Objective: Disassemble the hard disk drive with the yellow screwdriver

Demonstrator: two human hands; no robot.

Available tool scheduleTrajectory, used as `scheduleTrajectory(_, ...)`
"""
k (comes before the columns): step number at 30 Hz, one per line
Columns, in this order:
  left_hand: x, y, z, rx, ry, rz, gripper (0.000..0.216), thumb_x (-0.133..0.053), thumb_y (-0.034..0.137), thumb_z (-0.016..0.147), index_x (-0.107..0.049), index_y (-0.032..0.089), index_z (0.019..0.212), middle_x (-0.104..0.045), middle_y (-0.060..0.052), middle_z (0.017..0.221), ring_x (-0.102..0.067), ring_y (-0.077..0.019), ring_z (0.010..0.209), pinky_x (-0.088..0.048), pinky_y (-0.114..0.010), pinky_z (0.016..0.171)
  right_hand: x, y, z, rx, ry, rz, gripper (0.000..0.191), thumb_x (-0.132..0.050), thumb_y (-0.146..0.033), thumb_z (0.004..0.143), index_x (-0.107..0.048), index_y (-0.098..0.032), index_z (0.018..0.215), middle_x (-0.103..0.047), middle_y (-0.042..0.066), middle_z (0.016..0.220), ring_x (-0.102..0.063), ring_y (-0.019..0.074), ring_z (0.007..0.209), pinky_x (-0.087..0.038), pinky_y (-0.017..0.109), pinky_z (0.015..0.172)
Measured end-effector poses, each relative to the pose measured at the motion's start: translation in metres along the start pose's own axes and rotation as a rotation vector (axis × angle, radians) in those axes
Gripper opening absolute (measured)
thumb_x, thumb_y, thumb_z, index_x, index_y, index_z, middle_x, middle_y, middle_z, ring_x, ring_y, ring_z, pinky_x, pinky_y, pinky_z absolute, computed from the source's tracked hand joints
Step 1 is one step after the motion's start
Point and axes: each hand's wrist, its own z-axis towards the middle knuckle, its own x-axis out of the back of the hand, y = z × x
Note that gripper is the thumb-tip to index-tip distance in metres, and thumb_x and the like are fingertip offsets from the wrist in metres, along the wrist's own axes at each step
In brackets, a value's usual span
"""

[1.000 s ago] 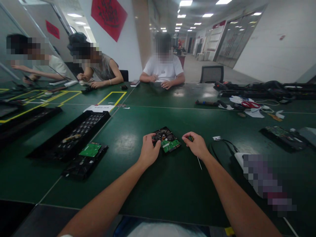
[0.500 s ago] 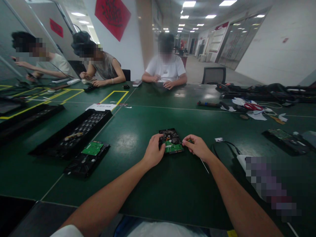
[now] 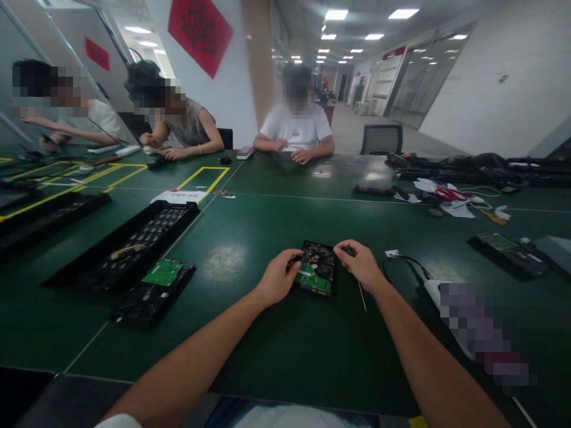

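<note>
A black hard drive (image 3: pixel 322 257) with a green circuit board (image 3: pixel 313 277) is in front of me, its board side facing up. My left hand (image 3: pixel 282 274) grips its left edge, thumb over the board and fingers at the far side. At the drive's upper right corner are the pinched fingertips of my right hand (image 3: pixel 357 261). A thin metal shaft, which looks like a screwdriver (image 3: pixel 362 297), sticks out below that palm towards me; its handle is hidden in the hand.
Another hard drive (image 3: pixel 154 291) lies left, beside a long black tray (image 3: pixel 71 270). A white power strip or similar device (image 3: pixel 432 291) with a cable is right; a further drive (image 3: pixel 508 255) lies beyond it. Red scissors (image 3: pixel 450 194) lie among scraps. Several people sit across the table.
The hard drive has turned and come slightly towards me. My right fingertips have moved from its right side to its upper right corner. The camera view has shifted slightly.
</note>
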Motion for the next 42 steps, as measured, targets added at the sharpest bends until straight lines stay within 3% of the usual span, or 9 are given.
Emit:
scheduleTrajectory(4, -0.004, 0.022, -0.011, -0.166, 0.067, 0.335, 0.03, -0.06, 0.032, 0.096, -0.064, 0.019, 0.123, -0.062, -0.013, 0.126, -0.057, -0.0276, 0.122, -0.051, -0.05, 0.105, 0.001, 0.003, 0.001, 0.039, 0.009, -0.017, 0.039, -0.074, -0.057, 0.083, -0.072, -0.021, 0.101, -0.071, 0.003, 0.085, -0.052, 0.0113, 0.053, -0.038, 0.024, 0.045)
scheduleTrajectory(7, -0.009, 0.043, -0.021, -0.256, 0.0, 0.499, 0.027, -0.064, 0.04, 0.093, -0.069, 0.02, 0.111, -0.062, -0.012, 0.118, -0.056, -0.0294, 0.116, -0.052, -0.049, 0.098, 0.001, 0.0, -0.001, 0.082, -0.041, -0.018, 0.036, -0.073, -0.054, 0.085, -0.071, -0.022, 0.099, -0.071, 0.009, 0.122, -0.056, 0.0094, 0.055, -0.041, 0.025, 0.046)
scheduleTrajectory(11, -0.019, 0.061, -0.03, -0.276, -0.098, 0.65, 0.043, -0.068, 0.057, 0.088, -0.068, 0.018, 0.108, -0.063, -0.013, 0.116, -0.055, -0.0324, 0.112, -0.051, -0.051, 0.094, 0.001, -0.005, -0.003, 0.093, -0.071, -0.036, 0.032, -0.07, -0.052, 0.087, -0.07, -0.022, 0.096, -0.069, 0.009, 0.13, -0.055, 0.0082, 0.054, -0.043, 0.025, 0.047)
scheduleTrajectory(14, -0.024, 0.065, -0.033, -0.285, -0.142, 0.735, 0.051, -0.068, 0.061, 0.086, -0.066, 0.016, 0.109, -0.063, -0.013, 0.113, -0.055, -0.0327, 0.11, -0.05, -0.052, 0.095, 0.002, -0.007, -0.003, 0.108, -0.105, -0.076, 0.03, -0.07, -0.051, 0.087, -0.07, -0.022, 0.095, -0.07, 0.008, 0.126, -0.054, 0.0082, 0.054, -0.045, 0.026, 0.05)
scheduleTrajectory(18, -0.028, 0.063, -0.033, -0.274, -0.127, 0.818, 0.035, -0.071, 0.045, 0.089, -0.064, 0.016, 0.108, -0.062, -0.012, 0.114, -0.055, -0.0315, 0.111, -0.049, -0.05, 0.096, 0.0, -0.007, -0.004, 0.115, -0.094, -0.105, 0.029, -0.07, -0.049, 0.087, -0.069, -0.021, 0.095, -0.071, 0.008, 0.117, -0.054, 0.009, 0.055, -0.045, 0.027, 0.054)
scheduleTrajectory(25, -0.023, 0.057, -0.028, -0.224, -0.146, 0.796, 0.03, -0.069, 0.043, 0.091, -0.065, 0.02, 0.11, -0.061, -0.011, 0.119, -0.054, -0.0302, 0.111, -0.051, -0.048, 0.093, 0.0, -0.002, -0.003, 0.05, -0.015, -0.12, 0.038, -0.069, -0.055, 0.086, -0.07, -0.021, 0.101, -0.063, 0.0, 0.068, -0.051, 0.0137, 0.051, -0.039, 0.026, 0.049)
scheduleTrajectory(33, -0.003, 0.057, -0.03, -0.255, -0.232, 0.729, 0.027, -0.064, 0.025, 0.094, -0.064, 0.022, 0.12, -0.061, -0.009, 0.127, -0.053, -0.0286, 0.121, -0.049, -0.047, 0.1, 0.002, 0.0, -0.001, 0.039, 0.035, -0.09, 0.038, -0.072, -0.056, 0.084, -0.071, -0.021, 0.098, -0.06, -0.002, 0.064, -0.049, 0.0134, 0.051, -0.039, 0.027, 0.049)
scheduleTrajectory(37, 0.0, 0.049, -0.025, -0.269, -0.219, 0.71, 0.03, -0.065, 0.028, 0.094, -0.063, 0.02, 0.122, -0.063, -0.01, 0.124, -0.056, -0.0278, 0.116, -0.051, -0.046, 0.097, 0.001, 0.004, 0.001, 0.023, 0.097, -0.058, 0.041, -0.071, -0.059, 0.084, -0.071, -0.021, 0.098, -0.058, -0.002, 0.061, -0.049, 0.0138, 0.05, -0.039, 0.027, 0.048)
scheduleTrajectory(42, -0.005, 0.043, -0.023, -0.316, -0.189, 0.716, 0.026, -0.066, 0.031, 0.093, -0.066, 0.02, 0.117, -0.064, -0.01, 0.117, -0.057, -0.028, 0.109, -0.053, -0.046, 0.092, 0.0, 0.006, 0.002, 0.013, 0.064, -0.046, 0.041, -0.072, -0.059, 0.083, -0.071, -0.021, 0.098, -0.058, -0.002, 0.06, -0.05, 0.0136, 0.049, -0.038, 0.026, 0.047)
